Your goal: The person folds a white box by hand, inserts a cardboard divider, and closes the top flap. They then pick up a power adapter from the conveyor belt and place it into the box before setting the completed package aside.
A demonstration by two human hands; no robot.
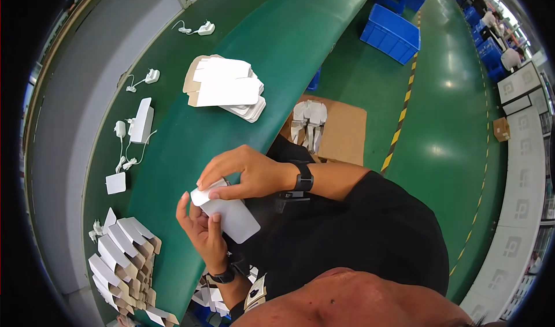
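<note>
Hands (209, 241) (257, 172) half curled, close together, both holding one white box (236, 220)

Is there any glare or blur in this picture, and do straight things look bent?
In the head view, bright glare spots lie on the green floor; in the head view, the white panels bow near the dark rim; in the head view, the box has clear edges, while far-off people are small and indistinct.
</note>
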